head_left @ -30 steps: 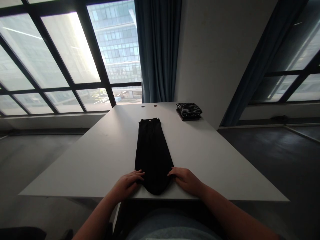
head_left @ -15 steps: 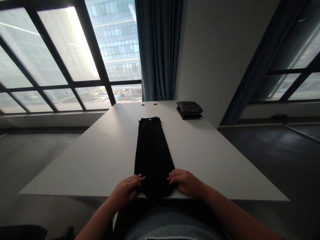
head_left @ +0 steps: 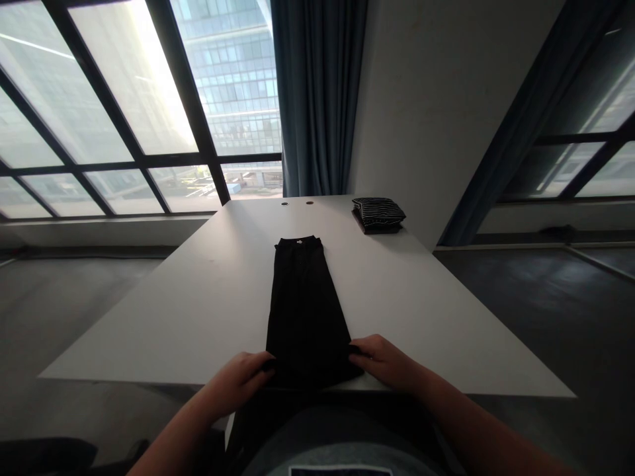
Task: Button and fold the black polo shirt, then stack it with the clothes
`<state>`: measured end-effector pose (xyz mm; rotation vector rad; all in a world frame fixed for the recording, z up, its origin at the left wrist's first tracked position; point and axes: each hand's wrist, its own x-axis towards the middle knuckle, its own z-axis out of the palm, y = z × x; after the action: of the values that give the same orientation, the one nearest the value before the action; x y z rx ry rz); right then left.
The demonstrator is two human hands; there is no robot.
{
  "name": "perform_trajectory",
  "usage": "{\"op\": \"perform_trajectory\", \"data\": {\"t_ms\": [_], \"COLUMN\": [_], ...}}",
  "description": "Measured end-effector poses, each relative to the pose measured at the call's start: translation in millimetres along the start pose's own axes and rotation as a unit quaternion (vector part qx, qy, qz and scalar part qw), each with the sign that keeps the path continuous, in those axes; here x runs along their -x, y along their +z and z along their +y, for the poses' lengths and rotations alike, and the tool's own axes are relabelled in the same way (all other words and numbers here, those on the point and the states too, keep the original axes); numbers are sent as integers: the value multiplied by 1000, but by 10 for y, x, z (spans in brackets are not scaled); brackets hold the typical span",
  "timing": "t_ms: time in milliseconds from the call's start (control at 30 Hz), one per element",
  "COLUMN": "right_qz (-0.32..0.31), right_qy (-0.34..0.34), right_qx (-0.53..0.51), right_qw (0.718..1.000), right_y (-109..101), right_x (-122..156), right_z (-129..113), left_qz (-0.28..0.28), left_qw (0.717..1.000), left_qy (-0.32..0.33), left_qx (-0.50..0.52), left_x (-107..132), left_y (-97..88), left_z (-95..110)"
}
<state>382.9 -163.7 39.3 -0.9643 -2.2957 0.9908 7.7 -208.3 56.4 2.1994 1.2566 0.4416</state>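
Note:
A long black garment [head_left: 305,304] with a waistband lies flat on the white table; whether it is a skirt or folded trousers I cannot tell. Its waistband, with a small pale label, points away from me, and its wider end reaches the table's near edge. My left hand [head_left: 243,377] pinches the garment's left edge close to that end. On the opposite side, my right hand [head_left: 381,360] is closed on the right edge, fingers gripping the dark cloth.
The white table [head_left: 198,284] spreads out on both sides of the garment. A folded stack of dark clothes [head_left: 378,215], striped on top, sits at the far right. Two small round fittings are set near the far edge. Beyond stand a blue curtain [head_left: 320,99] and large windows.
Both hands have gone from resting on the cloth to pinching its side edges, and are slightly farther apart. The near end is spread wider, and the waistband has slid a little towards me.

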Motion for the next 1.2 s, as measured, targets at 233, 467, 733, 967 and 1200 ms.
{"op": "perform_trajectory", "data": {"t_ms": [233,467,733,967,1200], "right_qz": [72,136,115,132,140], "right_qy": [50,82,91,66,75], "right_qx": [-58,-31,182,203,193], "right_qw": [994,987,972,968,968], "right_y": [-298,-463,-261,-179,-185], "right_x": [-392,-923,-1290,-1255,-1264], "right_z": [-124,105,729,931,969], "left_qz": [87,128,165,188,213], "left_qw": [996,991,982,979,970], "left_qy": [-11,-30,-58,1,-28], "left_qx": [15,-4,-65,-73,-117], "left_x": [-359,-861,-1345,-1402,-1410], "left_y": [-319,-543,-213,-84,-81], "left_z": [-80,-419,-944,-1217,-1217]}}
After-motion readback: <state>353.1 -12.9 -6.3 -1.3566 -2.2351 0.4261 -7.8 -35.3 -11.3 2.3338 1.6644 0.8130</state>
